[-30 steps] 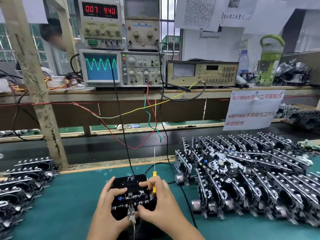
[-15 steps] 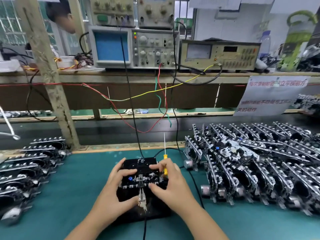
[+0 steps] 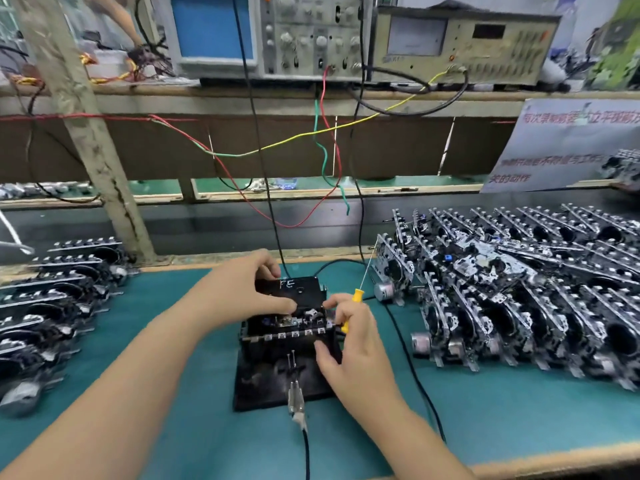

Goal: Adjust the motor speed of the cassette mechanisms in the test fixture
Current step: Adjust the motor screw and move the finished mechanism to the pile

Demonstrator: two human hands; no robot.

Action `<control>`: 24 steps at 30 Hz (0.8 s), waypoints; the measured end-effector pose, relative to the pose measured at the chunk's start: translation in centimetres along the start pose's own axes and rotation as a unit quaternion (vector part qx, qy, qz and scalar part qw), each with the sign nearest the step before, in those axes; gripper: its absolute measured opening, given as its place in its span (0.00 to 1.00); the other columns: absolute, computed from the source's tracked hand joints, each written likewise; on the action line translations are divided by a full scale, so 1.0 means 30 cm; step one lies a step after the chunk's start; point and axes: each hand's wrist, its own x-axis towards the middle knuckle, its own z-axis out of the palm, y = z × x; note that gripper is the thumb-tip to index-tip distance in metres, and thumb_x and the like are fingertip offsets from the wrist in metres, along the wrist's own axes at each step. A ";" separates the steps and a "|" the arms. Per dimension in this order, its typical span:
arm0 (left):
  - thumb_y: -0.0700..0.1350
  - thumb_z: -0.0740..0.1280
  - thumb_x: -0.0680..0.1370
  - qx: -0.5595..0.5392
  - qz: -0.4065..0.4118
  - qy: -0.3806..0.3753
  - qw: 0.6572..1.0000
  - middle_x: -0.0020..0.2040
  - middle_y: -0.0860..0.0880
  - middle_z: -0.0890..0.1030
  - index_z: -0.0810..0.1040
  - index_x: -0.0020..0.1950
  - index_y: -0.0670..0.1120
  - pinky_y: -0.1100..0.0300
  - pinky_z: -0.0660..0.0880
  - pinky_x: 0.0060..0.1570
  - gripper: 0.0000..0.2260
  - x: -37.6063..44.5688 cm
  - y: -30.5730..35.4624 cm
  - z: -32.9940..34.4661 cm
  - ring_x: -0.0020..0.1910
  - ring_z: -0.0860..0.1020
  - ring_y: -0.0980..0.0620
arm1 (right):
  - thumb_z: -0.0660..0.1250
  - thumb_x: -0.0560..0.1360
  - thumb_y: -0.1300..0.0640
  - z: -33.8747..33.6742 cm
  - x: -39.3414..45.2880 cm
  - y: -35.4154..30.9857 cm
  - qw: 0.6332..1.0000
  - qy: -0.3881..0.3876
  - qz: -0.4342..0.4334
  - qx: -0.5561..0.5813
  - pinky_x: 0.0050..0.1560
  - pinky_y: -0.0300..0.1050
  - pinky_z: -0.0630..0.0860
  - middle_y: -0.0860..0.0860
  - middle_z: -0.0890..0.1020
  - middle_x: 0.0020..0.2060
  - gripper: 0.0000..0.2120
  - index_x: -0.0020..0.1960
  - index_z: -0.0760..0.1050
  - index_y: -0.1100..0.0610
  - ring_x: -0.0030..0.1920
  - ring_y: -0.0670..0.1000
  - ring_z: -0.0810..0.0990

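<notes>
At the front of the green tabletop [image 3: 173, 393] sits the black test fixture [image 3: 277, 379], with a cassette mechanism [image 3: 291, 306] seated on top of it, chalk letters "FE" on its upper face. The left hand [image 3: 242, 292] lies over the mechanism's far left part, its grip curled around that edge with fingertips pressing down near the middle. The right hand [image 3: 349, 341] rests at the mechanism's right side; its grip holds a thin screwdriver [image 3: 353, 303] with a yellow handle, the metal shaft pointing up and away, while the thumb touches the fixture's front edge. A metal clip [image 3: 296, 400] with a black cable lies on the fixture's base plate. Rows of other cassette mechanisms [image 3: 519, 289] stand to the right, more [image 3: 52, 289] to the left. On the shelf behind stand an oscilloscope [image 3: 263, 36] and a meter box [image 3: 460, 46], with coloured wires [image 3: 325, 150] hanging down.
</notes>
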 end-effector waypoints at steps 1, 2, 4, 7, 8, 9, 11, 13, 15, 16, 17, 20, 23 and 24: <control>0.58 0.81 0.65 -0.016 0.014 0.006 1.000 0.47 0.62 0.79 0.74 0.47 0.59 0.69 0.69 0.44 0.19 0.003 -0.009 0.001 0.47 0.76 0.66 | 0.71 0.71 0.67 -0.001 0.003 0.000 1.000 0.004 0.003 -0.001 0.58 0.39 0.68 0.41 0.71 0.59 0.26 0.52 0.58 0.46 0.56 0.48 0.73; 0.54 0.82 0.65 -0.060 0.023 0.019 0.998 0.47 0.61 0.80 0.75 0.47 0.59 0.70 0.70 0.44 0.19 0.004 -0.018 0.010 0.45 0.76 0.66 | 0.71 0.71 0.67 -0.002 0.009 -0.001 1.000 0.011 0.007 -0.001 0.58 0.44 0.70 0.42 0.72 0.58 0.27 0.52 0.58 0.45 0.55 0.49 0.73; 0.47 0.82 0.67 -0.202 0.025 0.070 0.976 0.46 0.61 0.82 0.76 0.46 0.60 0.68 0.72 0.45 0.18 0.001 -0.039 0.034 0.43 0.78 0.64 | 0.72 0.71 0.66 -0.002 0.020 -0.006 1.000 0.018 0.014 0.002 0.58 0.48 0.71 0.43 0.73 0.58 0.28 0.51 0.57 0.44 0.55 0.49 0.74; 0.46 0.79 0.70 -0.316 0.012 0.228 0.921 0.45 0.62 0.82 0.77 0.48 0.61 0.64 0.75 0.44 0.15 -0.026 -0.078 0.066 0.43 0.79 0.61 | 0.72 0.71 0.65 0.003 0.032 -0.012 1.000 0.000 -0.002 -0.005 0.60 0.43 0.68 0.41 0.71 0.59 0.27 0.51 0.57 0.44 0.56 0.46 0.72; 0.49 0.77 0.71 -0.342 0.001 0.284 0.896 0.47 0.61 0.82 0.77 0.49 0.61 0.62 0.76 0.46 0.13 -0.045 -0.102 0.076 0.45 0.79 0.61 | 0.72 0.71 0.65 0.005 0.036 -0.013 1.000 -0.009 -0.014 -0.012 0.59 0.42 0.66 0.40 0.71 0.58 0.26 0.52 0.57 0.45 0.56 0.46 0.72; 0.51 0.75 0.72 -0.367 -0.021 0.331 0.869 0.50 0.60 0.82 0.78 0.50 0.61 0.59 0.76 0.49 0.11 -0.068 -0.132 0.086 0.49 0.80 0.60 | 0.71 0.70 0.66 0.005 0.041 -0.014 0.999 -0.015 -0.027 -0.020 0.58 0.42 0.64 0.41 0.72 0.57 0.25 0.52 0.58 0.46 0.55 0.47 0.72; 0.49 0.73 0.74 -0.396 -0.100 0.372 0.833 0.57 0.54 0.82 0.78 0.50 0.61 0.52 0.75 0.58 0.09 -0.121 -0.203 0.110 0.56 0.79 0.54 | 0.71 0.69 0.68 0.001 0.053 -0.015 0.998 -0.028 -0.047 -0.033 0.56 0.44 0.65 0.45 0.75 0.53 0.26 0.52 0.60 0.47 0.52 0.51 0.74; 0.39 0.71 0.77 -0.395 -0.192 0.323 0.838 0.61 0.47 0.81 0.78 0.49 0.57 0.45 0.74 0.63 0.12 -0.181 -0.280 0.141 0.60 0.79 0.46 | 0.72 0.70 0.68 -0.009 0.068 -0.018 0.996 -0.049 -0.051 -0.045 0.55 0.47 0.67 0.48 0.77 0.50 0.27 0.50 0.59 0.45 0.52 0.53 0.74; 0.35 0.70 0.78 -0.349 -0.230 0.240 0.876 0.61 0.45 0.80 0.78 0.49 0.54 0.45 0.75 0.59 0.13 -0.252 -0.317 0.156 0.56 0.79 0.45 | 0.72 0.71 0.66 -0.025 0.084 -0.020 0.992 -0.079 -0.063 -0.070 0.54 0.49 0.71 0.48 0.78 0.50 0.27 0.47 0.57 0.44 0.52 0.53 0.74; 0.36 0.71 0.77 -0.297 -0.230 0.198 0.905 0.60 0.45 0.81 0.79 0.49 0.55 0.49 0.73 0.56 0.12 -0.285 -0.317 0.155 0.55 0.78 0.46 | 0.73 0.71 0.65 -0.036 0.092 -0.022 0.989 -0.097 -0.071 -0.083 0.53 0.51 0.72 0.48 0.78 0.49 0.25 0.48 0.59 0.45 0.51 0.53 0.74; 0.38 0.73 0.76 -0.233 -0.225 0.161 0.932 0.59 0.46 0.80 0.79 0.50 0.56 0.50 0.71 0.56 0.12 -0.316 -0.308 0.150 0.56 0.77 0.47 | 0.73 0.71 0.65 -0.047 0.101 -0.024 0.986 -0.112 -0.079 -0.095 0.52 0.51 0.73 0.48 0.77 0.47 0.22 0.49 0.62 0.48 0.50 0.53 0.73; 0.41 0.77 0.73 -0.098 -0.189 0.141 0.967 0.61 0.48 0.80 0.79 0.53 0.57 0.42 0.67 0.66 0.14 -0.366 -0.230 0.133 0.61 0.75 0.41 | 0.73 0.73 0.64 -0.076 0.136 -0.031 0.979 -0.148 -0.098 -0.103 0.46 0.51 0.73 0.45 0.72 0.45 0.15 0.53 0.70 0.56 0.47 0.51 0.70; 0.41 0.75 0.74 -0.097 -0.119 0.156 0.976 0.62 0.56 0.79 0.77 0.59 0.61 0.46 0.66 0.67 0.19 -0.365 -0.100 0.138 0.65 0.73 0.47 | 0.72 0.74 0.63 -0.097 0.178 -0.055 0.981 -0.153 -0.093 -0.072 0.47 0.49 0.70 0.45 0.72 0.45 0.16 0.50 0.65 0.53 0.47 0.49 0.68; 0.42 0.75 0.75 -0.130 -0.106 0.156 0.973 0.60 0.60 0.78 0.75 0.59 0.64 0.50 0.67 0.64 0.21 -0.358 -0.059 0.140 0.65 0.73 0.52 | 0.72 0.75 0.63 -0.105 0.191 -0.064 0.983 -0.152 -0.086 -0.057 0.47 0.48 0.69 0.46 0.73 0.45 0.18 0.48 0.63 0.51 0.47 0.49 0.68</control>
